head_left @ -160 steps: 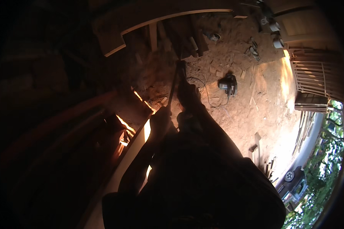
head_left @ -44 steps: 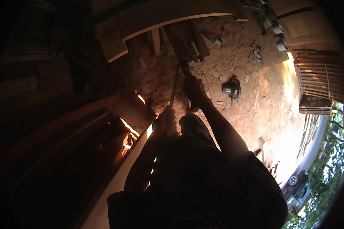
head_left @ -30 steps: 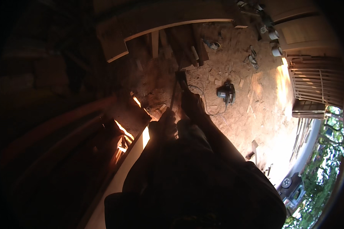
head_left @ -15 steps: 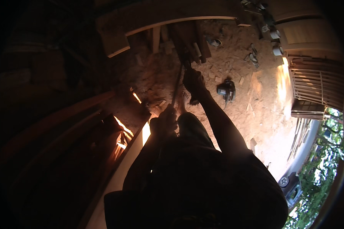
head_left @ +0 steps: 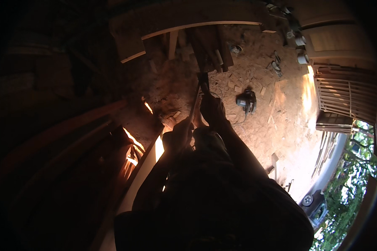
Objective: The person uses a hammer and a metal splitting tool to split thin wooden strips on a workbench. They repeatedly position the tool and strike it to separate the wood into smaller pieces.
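Observation:
My left hand (head_left: 182, 130) is closed around the lower end of a long thin strip (head_left: 194, 105), which slants up and away from me. In my right hand (head_left: 213, 111), also closed, is a dark short-handled tool (head_left: 203, 79) with a broad end. The tool's end lies close against the strip's upper end; I cannot tell whether they touch. Both hands are in deep shadow, so finger details and the tool's exact kind are hidden. My legs show just below the hands.
A corded power tool (head_left: 246, 100) lies on the dirt floor among wood offcuts (head_left: 238, 88). A large curved wooden piece (head_left: 197, 26) spans the far side. A pale board (head_left: 142, 178) runs along my left. Slatted wooden panels (head_left: 347, 94) stand at the right, a parked car (head_left: 316, 207) beyond.
My right hand has come down toward me along the strip, bringing the dark tool with it. My left hand stays on the strip's lower end. The view has shifted slightly.

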Available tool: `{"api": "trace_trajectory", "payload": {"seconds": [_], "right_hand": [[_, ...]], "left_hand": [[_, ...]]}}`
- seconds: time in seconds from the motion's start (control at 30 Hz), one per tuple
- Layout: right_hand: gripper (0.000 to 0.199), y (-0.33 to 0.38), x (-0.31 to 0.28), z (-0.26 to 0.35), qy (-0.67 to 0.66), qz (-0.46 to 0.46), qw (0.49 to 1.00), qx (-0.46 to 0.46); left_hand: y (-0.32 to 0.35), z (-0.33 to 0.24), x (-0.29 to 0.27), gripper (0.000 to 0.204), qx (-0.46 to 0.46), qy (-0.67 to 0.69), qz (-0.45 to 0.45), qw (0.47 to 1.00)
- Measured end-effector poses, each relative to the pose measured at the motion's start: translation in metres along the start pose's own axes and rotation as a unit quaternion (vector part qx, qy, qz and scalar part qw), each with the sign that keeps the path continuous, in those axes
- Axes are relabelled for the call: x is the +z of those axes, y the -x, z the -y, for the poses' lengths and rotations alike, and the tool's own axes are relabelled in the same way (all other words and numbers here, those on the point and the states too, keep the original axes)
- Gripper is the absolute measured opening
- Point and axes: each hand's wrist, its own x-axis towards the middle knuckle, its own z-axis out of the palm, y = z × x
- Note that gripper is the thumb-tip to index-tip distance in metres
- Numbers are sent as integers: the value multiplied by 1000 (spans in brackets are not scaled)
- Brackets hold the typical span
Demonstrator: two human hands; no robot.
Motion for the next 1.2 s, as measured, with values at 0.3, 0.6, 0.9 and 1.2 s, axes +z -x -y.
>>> {"api": "trace_trajectory", "payload": {"seconds": [0.3,0.6,0.9,1.2], "right_hand": [[14,-1,-8,4,6,34,999,30],[19,0,-6,-2,9,-28,999,36],[38,6,-15,5,-23,18,999,33],[29,9,-23,13,-12,31,998,53]], "left_hand": [[18,-30,15,46,65,-65,-15,996],[14,-20,12,38,139,-153,-32,978],[-2,14,1,34,190,-197,-33,961],[-33,44,-12,36,155,-195,-58,967]]}}
